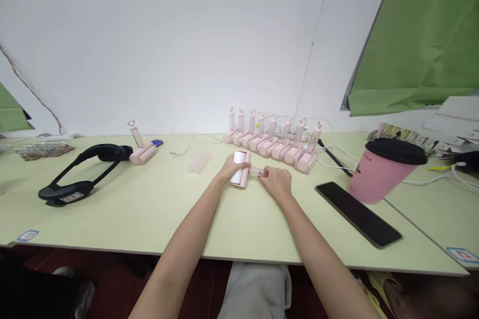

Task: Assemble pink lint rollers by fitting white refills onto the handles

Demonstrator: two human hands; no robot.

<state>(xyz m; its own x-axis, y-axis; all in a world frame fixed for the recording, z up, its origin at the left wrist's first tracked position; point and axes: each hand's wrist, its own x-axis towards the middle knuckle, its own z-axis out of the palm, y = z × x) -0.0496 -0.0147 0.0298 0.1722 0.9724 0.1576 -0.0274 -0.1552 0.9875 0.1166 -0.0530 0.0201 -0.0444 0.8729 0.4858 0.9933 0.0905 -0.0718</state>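
Between my two hands, low over the table, is a pink lint roller [238,173] with a white roll and a clear pinkish handle. My left hand [227,167] is closed around the roll's side, thumb across it. Fingers of my right hand [277,182] are closed on the handle's end. To the left of the roller, a thin translucent pink sheet [199,162] lies flat. A row of several similar pink lint rollers [270,147] stands behind my hands, handles up. Another single pink lint roller [143,153] is farther left.
A black headset [98,152] lies at the left. On the right are a dark phone [358,213] and a pink cup [376,172] with a black lid. A small blue packet [157,143] and white cables [339,152] lie farther back. The table's front edge [258,260] runs below my forearms.
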